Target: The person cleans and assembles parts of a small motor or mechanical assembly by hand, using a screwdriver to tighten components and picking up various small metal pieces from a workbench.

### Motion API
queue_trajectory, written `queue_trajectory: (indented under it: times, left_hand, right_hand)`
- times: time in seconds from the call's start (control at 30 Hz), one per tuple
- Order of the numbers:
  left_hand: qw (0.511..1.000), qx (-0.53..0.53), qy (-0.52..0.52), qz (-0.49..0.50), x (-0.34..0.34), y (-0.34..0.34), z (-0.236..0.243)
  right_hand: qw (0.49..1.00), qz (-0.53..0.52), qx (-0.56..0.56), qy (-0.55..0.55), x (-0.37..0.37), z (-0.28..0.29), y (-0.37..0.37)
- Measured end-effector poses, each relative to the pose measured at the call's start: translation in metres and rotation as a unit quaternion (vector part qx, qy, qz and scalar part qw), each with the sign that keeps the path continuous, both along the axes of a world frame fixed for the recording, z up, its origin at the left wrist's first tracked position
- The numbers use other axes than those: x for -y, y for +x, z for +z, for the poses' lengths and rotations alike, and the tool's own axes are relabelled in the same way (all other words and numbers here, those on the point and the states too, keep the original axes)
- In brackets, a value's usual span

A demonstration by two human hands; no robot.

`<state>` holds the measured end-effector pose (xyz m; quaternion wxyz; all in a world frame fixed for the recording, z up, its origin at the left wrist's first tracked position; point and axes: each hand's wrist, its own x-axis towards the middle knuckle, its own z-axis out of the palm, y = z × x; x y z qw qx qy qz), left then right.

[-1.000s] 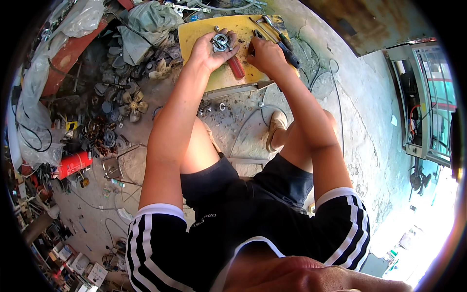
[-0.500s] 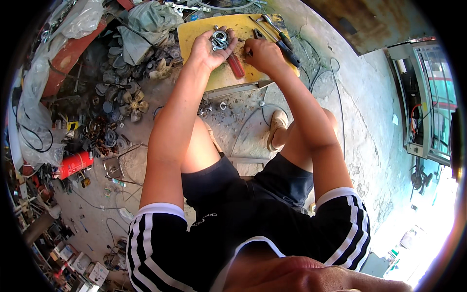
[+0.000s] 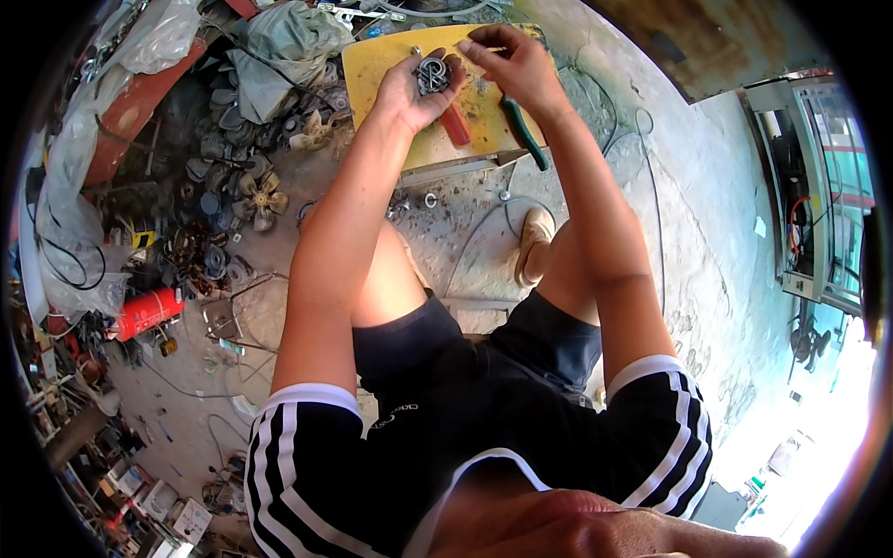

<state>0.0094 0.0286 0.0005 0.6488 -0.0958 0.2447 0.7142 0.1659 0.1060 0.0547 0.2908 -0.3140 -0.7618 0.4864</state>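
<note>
My left hand is cupped palm up over the yellow board, its fingers curled about a small heap of metal rings and fittings. To its right, my right hand hovers above the board's far part, thumb and forefinger brought close together; whatever may be between them is too small to make out. A red tool handle lies just below my left hand. Under my right hand, a dark green tool handle pokes out past the board's near edge, the rest of it hidden.
Fan blades, motor parts and plastic sheeting crowd the floor at left, with a red cylinder among them. A loose ring lies below the board. Cables run across the floor at right, near a glass-fronted cabinet.
My right hand has lifted from the tools and moved up and slightly left, its fingertips closer to my left hand. The left hand has shifted slightly right with the metal parts.
</note>
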Motion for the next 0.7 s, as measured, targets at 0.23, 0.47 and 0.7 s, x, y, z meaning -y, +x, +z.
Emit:
queue_trajectory:
  times: [0.23,0.47,0.7]
  left_hand:
    - [0.986,0.152,0.068,-0.011,-0.010,-0.017,-0.032]
    - [0.992,0.127,-0.003,0.002,0.016,-0.033,-0.009]
    - [0.982,-0.132,0.135,0.005,0.062,-0.158,0.157]
  right_hand:
    - [0.997,-0.059,0.029,0.040,-0.015,0.006,0.020]
    - [0.977,-0.085,0.060,0.186,-0.007,0.003,0.023]
    - [0.960,-0.107,0.088,0.244,-0.008,0.018,0.039]
